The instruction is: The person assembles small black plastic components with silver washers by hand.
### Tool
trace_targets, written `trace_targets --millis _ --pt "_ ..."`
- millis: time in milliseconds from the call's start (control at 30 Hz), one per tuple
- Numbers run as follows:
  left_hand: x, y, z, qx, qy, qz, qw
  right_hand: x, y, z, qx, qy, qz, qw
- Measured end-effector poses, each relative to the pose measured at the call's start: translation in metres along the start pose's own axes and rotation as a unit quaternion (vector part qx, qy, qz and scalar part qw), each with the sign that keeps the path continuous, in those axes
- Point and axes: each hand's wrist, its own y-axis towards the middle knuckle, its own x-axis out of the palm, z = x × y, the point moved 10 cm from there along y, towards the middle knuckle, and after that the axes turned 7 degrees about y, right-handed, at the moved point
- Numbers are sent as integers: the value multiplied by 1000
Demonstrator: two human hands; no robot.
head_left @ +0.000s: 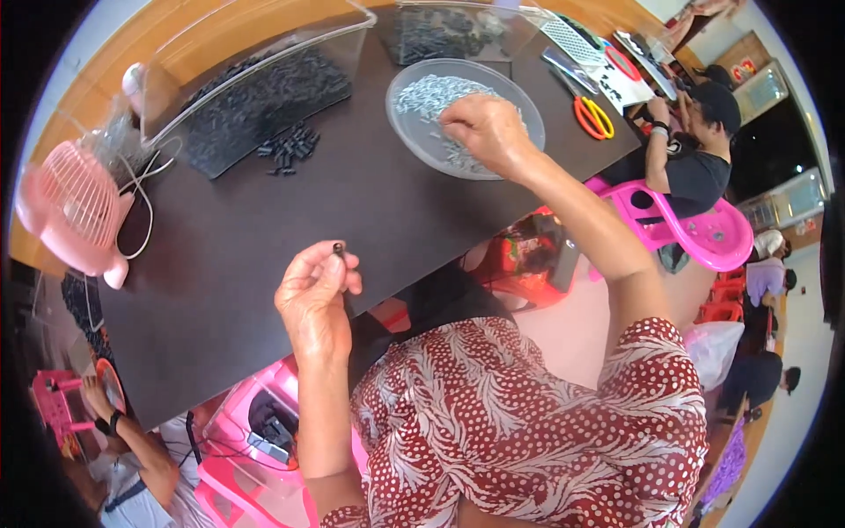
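Note:
My left hand (319, 286) is closed above the near part of the dark table (211, 299), pinching a small dark cylinder (339, 250) between thumb and fingers. My right hand (487, 128) reaches over a round translucent tray (407, 141) full of small silvery pieces (437, 91). Its fingers are bent and pressed together among these pieces; whether they hold one is hidden. To the left of the tray, a loose pile of short black cylinders (289, 150) lies on the table, in front of a clear bin (264, 97) heaped with more of them.
A pink fan (79, 207) with a white cable stands at the left. Another clear bin (440, 35) is at the back. Orange-handled scissors (593, 119) lie at the right. Co-workers sit on both sides, one by a pink chair (695, 233). A red container (528, 255) stands below the table edge.

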Motion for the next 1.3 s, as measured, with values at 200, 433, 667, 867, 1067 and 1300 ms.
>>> trace_targets --millis 200,433,667,867,1067,1300 --pt "-3 1 -2 -6 16 13 1000 42 5 22 -13 -116 -92 989" --pt "-2 3 -2 -4 9 17 1000 65 13 13 -73 -161 -155 972" --pt "-4 2 -1 -4 8 18 1000 58 16 29 4 -46 -128 991" --pt "-4 1 -1 0 6 19 1000 46 10 52 136 145 -126 972" --pt "-2 2 -2 -4 12 25 1000 54 -6 62 350 413 -124 832" --pt "35 19 2 48 69 22 996 51 -24 49 388 481 -84 782"
